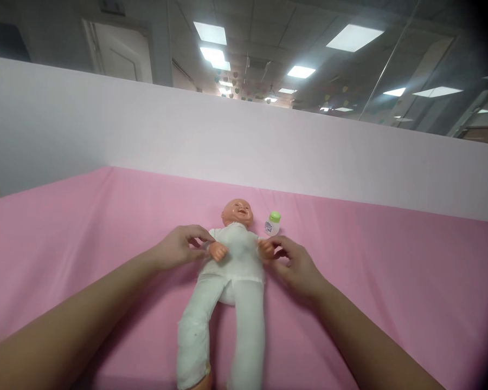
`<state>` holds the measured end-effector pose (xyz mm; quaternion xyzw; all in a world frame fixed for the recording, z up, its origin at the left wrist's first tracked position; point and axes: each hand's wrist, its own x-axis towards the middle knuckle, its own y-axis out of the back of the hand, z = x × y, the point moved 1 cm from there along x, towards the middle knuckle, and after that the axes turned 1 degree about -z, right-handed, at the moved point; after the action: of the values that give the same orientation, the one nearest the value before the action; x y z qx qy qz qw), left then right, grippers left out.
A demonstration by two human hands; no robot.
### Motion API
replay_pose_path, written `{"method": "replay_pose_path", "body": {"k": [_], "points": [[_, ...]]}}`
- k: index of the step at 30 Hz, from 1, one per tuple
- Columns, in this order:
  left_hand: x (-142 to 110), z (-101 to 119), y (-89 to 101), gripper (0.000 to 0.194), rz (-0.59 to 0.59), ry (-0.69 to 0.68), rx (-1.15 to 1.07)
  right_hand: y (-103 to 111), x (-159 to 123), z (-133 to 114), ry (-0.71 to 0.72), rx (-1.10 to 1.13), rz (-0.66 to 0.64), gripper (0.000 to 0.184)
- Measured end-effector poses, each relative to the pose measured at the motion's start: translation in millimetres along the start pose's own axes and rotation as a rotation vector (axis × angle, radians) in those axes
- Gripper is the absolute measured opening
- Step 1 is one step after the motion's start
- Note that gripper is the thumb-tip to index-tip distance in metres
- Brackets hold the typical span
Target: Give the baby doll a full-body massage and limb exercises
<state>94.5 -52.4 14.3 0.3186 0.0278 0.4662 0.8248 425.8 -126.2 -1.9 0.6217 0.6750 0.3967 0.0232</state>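
A baby doll (232,271) in white clothes lies on its back on a pink sheet (85,233), head pointing away from me. My left hand (181,246) pinches at the white sleeve by the doll's right arm, fingers curled. My right hand (295,265) rests at the doll's other arm, with its fingers closed on the small hand or sleeve there. A small clear bottle (272,222) with a green cap stands just right of the doll's head, apart from both hands.
A pale partition wall (146,130) runs across behind the pink sheet. Above it show ceiling lights and a white door (122,51) at upper left. The sheet stretches wide to both sides of the doll.
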Motion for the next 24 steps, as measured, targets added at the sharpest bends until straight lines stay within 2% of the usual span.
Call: {"method": "replay_pose_path", "body": {"k": [3, 6, 8, 10, 13, 16, 18, 20, 22, 24], "points": [[-1.3, 6.8, -6.4, 0.033, -0.077, -0.115, 0.181, -12.6, -5.7, -11.6, 0.183, -0.174, -0.132, 0.038], [-0.7, 9.7, -10.3, 0.031, -0.09, -0.175, 0.306, -16.4, -7.2, -9.5, 0.205, -0.208, -0.132, 0.045], [-0.1, 10.2, -11.5, 0.03, -0.058, -0.174, 0.337, -14.7, -5.1, -4.0, 0.115, -0.153, -0.094, 0.044], [0.7, 8.7, -11.0, 0.031, 0.008, -0.124, 0.327, -9.3, -0.8, 4.3, -0.038, -0.035, -0.001, 0.047], [3.0, -0.1, -4.2, 0.039, 0.192, 0.003, 0.222, 5.7, 7.1, 22.3, -0.204, 0.176, 0.192, 0.064], [6.7, -17.0, 10.0, 0.045, 0.375, 0.13, -0.012, 25.1, 11.6, 45.8, -0.33, 0.324, 0.314, 0.078], [9.0, -30.1, 21.2, 0.046, 0.453, 0.217, -0.17, 36.0, 11.0, 61.5, -0.459, 0.42, 0.316, 0.08], [10.4, -41.9, 30.5, 0.049, 0.487, 0.32, -0.299, 42.5, 8.3, 73.9, -0.588, 0.515, 0.263, 0.072], [11.1, -50.2, 35.4, 0.052, 0.453, 0.403, -0.39, 44.7, 5.6, 81.7, -0.681, 0.574, 0.197, 0.062], [11.3, -53.2, 35.4, 0.053, 0.398, 0.406, -0.448, 44.2, 4.9, 84.3, -0.714, 0.581, 0.171, 0.06]]}}
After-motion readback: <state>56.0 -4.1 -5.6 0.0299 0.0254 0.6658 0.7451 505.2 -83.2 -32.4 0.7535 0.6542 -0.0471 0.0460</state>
